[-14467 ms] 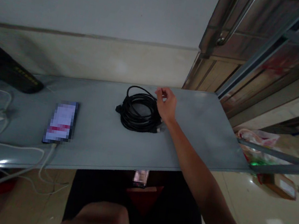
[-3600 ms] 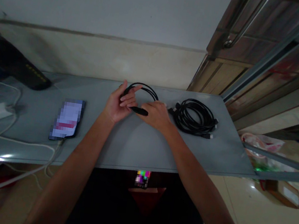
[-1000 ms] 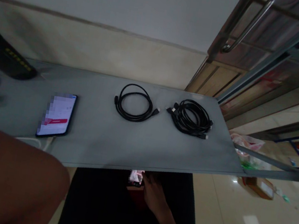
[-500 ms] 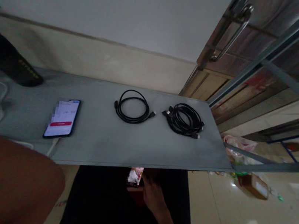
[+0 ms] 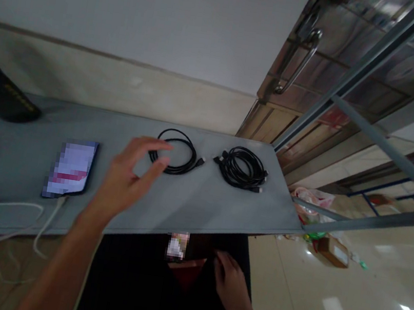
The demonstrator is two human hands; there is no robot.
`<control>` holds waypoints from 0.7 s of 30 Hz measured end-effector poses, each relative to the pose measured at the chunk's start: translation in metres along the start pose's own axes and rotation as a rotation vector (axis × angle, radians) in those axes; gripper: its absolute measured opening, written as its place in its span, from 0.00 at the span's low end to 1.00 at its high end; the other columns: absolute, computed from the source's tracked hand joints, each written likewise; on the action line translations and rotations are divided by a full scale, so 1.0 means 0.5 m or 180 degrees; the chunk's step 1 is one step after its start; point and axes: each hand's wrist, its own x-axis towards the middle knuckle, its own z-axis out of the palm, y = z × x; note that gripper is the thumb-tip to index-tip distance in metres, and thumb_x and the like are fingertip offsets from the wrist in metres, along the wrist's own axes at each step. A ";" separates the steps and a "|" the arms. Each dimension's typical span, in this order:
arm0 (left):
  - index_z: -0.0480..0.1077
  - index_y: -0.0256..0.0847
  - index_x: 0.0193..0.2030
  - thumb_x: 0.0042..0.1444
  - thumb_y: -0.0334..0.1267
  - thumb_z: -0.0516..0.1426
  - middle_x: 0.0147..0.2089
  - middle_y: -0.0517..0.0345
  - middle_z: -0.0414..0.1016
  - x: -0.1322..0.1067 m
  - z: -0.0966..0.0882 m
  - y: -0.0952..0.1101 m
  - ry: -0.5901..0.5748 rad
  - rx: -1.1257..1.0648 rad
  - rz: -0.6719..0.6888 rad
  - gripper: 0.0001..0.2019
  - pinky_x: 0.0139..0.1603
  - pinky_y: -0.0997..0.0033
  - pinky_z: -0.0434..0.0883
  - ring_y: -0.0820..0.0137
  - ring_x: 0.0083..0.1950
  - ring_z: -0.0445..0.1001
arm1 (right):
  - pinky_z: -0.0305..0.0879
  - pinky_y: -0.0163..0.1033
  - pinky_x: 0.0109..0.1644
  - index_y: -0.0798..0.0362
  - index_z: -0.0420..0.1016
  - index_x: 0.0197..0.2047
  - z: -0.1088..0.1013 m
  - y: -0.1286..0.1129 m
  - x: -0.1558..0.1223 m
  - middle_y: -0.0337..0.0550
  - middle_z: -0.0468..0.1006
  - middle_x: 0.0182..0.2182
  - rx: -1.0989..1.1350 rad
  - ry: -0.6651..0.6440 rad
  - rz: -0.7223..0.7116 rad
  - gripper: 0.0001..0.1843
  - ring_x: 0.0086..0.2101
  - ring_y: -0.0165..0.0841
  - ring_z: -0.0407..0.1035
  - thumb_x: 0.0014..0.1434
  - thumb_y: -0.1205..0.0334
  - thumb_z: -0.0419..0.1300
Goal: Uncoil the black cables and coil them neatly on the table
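My left hand (image 5: pixel 126 174) reaches over the grey table with thumb and fingers apart. Its fingertips are at the left side of a single coiled black cable (image 5: pixel 192 162); whether they touch it I cannot tell. To the right lies a thicker coiled bundle of black cables (image 5: pixel 242 168), several plug ends sticking out. Down at my lap, my right hand (image 5: pixel 232 285) is empty with its fingers loosely extended. Left of it, a small bright picture or screen (image 5: pixel 178 245), partly blurred out, shows beside a red item (image 5: pixel 187 272) on dark cloth.
A lit phone (image 5: pixel 71 168) with a white cable (image 5: pixel 50 219) lies on the table's left, near a black bottle (image 5: pixel 2 91). Grey metal bars (image 5: pixel 359 74) rise at the right. A cardboard box (image 5: pixel 333 250) and plastic bags (image 5: pixel 313 199) sit on the floor.
My left hand has come in over the table to the single cable coil. My right hand has moved slightly right, away from the bright picture. The view has shifted a little.
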 end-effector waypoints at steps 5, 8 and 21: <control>0.76 0.50 0.70 0.77 0.56 0.59 0.69 0.46 0.81 -0.097 0.089 -0.089 -0.0542 0.0103 -0.0031 0.23 0.77 0.36 0.71 0.47 0.71 0.78 | 0.84 0.45 0.47 0.43 0.83 0.58 -0.163 -0.063 0.067 0.46 0.86 0.39 0.0406 0.1099 -0.0650 0.13 0.39 0.40 0.84 0.80 0.58 0.57; 0.75 0.50 0.72 0.77 0.54 0.59 0.72 0.46 0.79 -0.128 0.110 -0.124 -0.0574 0.0075 -0.0125 0.23 0.79 0.35 0.69 0.48 0.74 0.76 | 0.84 0.49 0.53 0.43 0.82 0.58 -0.236 -0.084 0.158 0.47 0.86 0.45 0.0178 0.1616 -0.0955 0.10 0.45 0.42 0.83 0.80 0.59 0.59; 0.77 0.48 0.69 0.79 0.48 0.58 0.72 0.47 0.80 -0.130 0.095 -0.121 -0.0352 -0.0290 -0.0290 0.18 0.80 0.38 0.69 0.52 0.74 0.75 | 0.70 0.63 0.71 0.55 0.84 0.54 -0.300 0.024 0.500 0.62 0.87 0.55 -0.0549 0.1116 -0.0732 0.42 0.59 0.53 0.80 0.71 0.21 0.57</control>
